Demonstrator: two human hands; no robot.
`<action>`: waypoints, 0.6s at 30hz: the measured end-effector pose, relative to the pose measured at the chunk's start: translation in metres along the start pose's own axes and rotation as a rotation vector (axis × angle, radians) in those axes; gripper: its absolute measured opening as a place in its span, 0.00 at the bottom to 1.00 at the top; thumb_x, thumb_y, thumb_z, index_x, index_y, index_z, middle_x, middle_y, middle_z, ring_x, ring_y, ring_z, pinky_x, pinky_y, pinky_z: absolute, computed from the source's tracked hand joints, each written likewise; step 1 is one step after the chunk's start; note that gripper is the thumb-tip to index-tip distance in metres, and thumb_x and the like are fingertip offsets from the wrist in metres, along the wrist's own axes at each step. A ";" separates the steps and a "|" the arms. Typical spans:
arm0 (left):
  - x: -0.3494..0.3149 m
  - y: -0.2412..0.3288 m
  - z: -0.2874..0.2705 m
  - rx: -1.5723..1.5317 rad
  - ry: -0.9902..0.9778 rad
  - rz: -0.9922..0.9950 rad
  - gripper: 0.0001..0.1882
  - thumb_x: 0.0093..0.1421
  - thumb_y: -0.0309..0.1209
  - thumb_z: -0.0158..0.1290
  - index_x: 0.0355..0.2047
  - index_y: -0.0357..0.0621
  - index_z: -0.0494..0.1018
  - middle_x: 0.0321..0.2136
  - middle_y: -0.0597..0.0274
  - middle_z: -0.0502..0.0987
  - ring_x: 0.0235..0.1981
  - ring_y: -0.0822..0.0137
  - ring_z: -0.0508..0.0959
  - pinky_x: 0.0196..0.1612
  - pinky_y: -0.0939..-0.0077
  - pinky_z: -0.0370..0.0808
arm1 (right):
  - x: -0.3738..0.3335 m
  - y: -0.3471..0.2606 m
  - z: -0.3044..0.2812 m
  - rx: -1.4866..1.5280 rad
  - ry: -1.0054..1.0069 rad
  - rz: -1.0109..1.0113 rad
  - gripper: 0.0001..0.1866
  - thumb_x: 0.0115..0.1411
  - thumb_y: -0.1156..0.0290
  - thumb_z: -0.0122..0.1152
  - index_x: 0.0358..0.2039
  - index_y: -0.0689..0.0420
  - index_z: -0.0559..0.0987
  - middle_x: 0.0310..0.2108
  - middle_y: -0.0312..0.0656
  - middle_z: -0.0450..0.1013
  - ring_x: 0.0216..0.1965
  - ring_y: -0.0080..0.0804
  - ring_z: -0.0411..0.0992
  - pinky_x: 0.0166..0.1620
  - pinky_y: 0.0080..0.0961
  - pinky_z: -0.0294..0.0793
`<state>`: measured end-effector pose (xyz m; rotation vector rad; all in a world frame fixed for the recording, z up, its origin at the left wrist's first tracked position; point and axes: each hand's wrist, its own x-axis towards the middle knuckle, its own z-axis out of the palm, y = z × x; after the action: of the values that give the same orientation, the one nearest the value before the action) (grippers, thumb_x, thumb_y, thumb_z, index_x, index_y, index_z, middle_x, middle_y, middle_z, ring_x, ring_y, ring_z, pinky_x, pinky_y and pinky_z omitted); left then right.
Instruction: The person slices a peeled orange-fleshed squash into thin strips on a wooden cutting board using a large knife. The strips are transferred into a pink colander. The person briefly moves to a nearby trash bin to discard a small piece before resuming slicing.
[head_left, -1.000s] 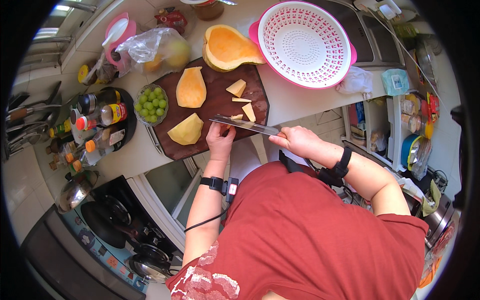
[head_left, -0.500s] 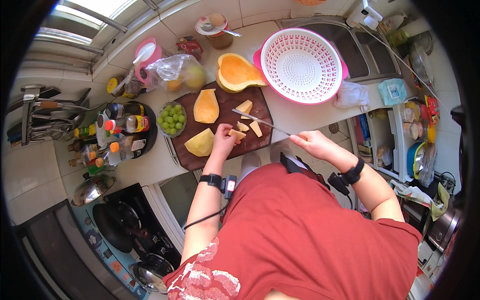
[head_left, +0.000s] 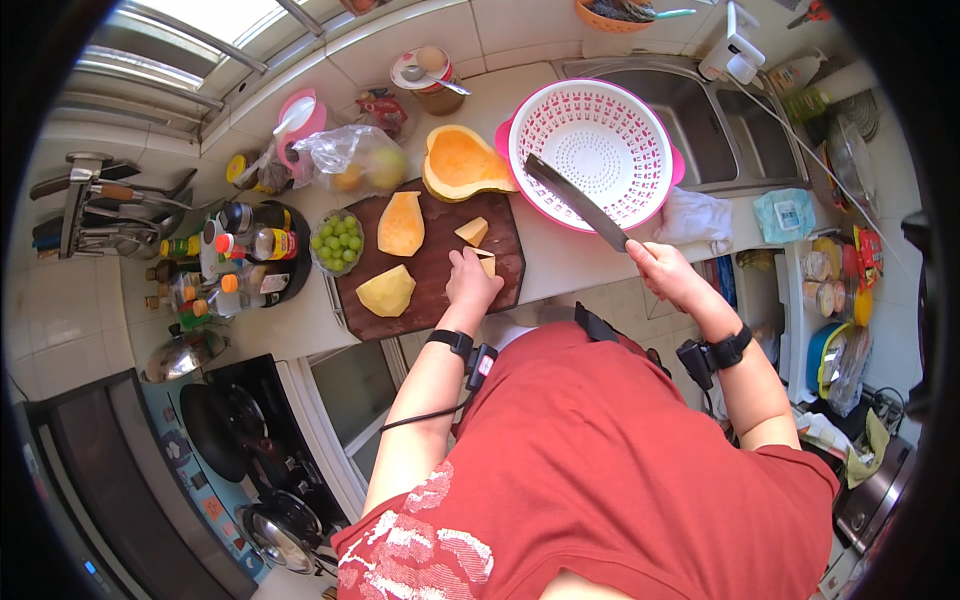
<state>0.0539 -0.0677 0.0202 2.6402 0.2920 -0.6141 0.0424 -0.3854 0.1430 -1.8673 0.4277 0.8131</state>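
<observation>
My right hand (head_left: pixel 672 274) grips the handle of a kitchen knife (head_left: pixel 575 200), its broad blade raised and pointing up-left over the rim of a pink-and-white colander (head_left: pixel 600 140). On the dark brown cutting board (head_left: pixel 425 270), my left hand (head_left: pixel 473 283) has its fingers closed on small pumpkin pieces (head_left: pixel 488 264); the hand partly covers them. Just beyond lies a pumpkin wedge (head_left: pixel 473 231). To the left are a peeled pumpkin chunk (head_left: pixel 386 292) and a flat orange piece (head_left: pixel 401 226). A hollowed pumpkin half (head_left: pixel 462 160) rests at the board's far edge.
Left of the board stand a glass bowl of green grapes (head_left: pixel 336 242) and a rack of bottles (head_left: pixel 262 250). A plastic bag of fruit (head_left: pixel 352 160) lies behind. At right are the sink (head_left: pixel 690 115), a white cloth (head_left: pixel 692 216) and a pale blue packet (head_left: pixel 785 214).
The knife has lifted off the board and swung right, up over the colander's edge. My left hand has moved right, onto the small pumpkin pieces. The view has shifted slightly.
</observation>
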 end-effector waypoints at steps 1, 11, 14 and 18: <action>0.000 0.001 0.004 -0.013 0.025 -0.024 0.30 0.47 0.36 0.64 0.47 0.40 0.64 0.48 0.48 0.63 0.46 0.44 0.75 0.45 0.53 0.76 | 0.003 0.001 -0.005 -0.018 -0.008 -0.021 0.30 0.63 0.38 0.51 0.22 0.54 0.68 0.16 0.27 0.60 0.15 0.16 0.57 0.18 0.19 0.57; 0.012 -0.035 0.018 -0.517 0.219 -0.172 0.10 0.54 0.24 0.53 0.38 0.44 0.68 0.36 0.50 0.75 0.35 0.48 0.78 0.38 0.59 0.77 | 0.013 0.008 -0.055 -0.008 -0.037 -0.066 0.28 0.63 0.39 0.52 0.22 0.52 0.68 0.17 0.27 0.60 0.15 0.16 0.56 0.18 0.18 0.56; 0.006 -0.044 0.010 -1.107 0.000 -0.243 0.07 0.59 0.21 0.48 0.39 0.44 0.70 0.34 0.58 0.77 0.31 0.67 0.81 0.29 0.75 0.80 | 0.010 0.012 -0.063 0.021 -0.051 -0.082 0.28 0.64 0.39 0.52 0.21 0.52 0.68 0.16 0.26 0.60 0.15 0.16 0.56 0.18 0.17 0.57; -0.006 -0.048 0.008 -1.457 -0.049 -0.276 0.06 0.62 0.22 0.47 0.40 0.42 0.69 0.35 0.58 0.76 0.33 0.63 0.81 0.31 0.71 0.81 | 0.013 0.019 -0.067 0.071 -0.081 -0.072 0.28 0.64 0.39 0.51 0.21 0.51 0.67 0.16 0.26 0.59 0.15 0.16 0.56 0.18 0.17 0.56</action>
<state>0.0318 -0.0294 0.0001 1.1864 0.7369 -0.3049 0.0624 -0.4530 0.1388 -1.7678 0.3320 0.8121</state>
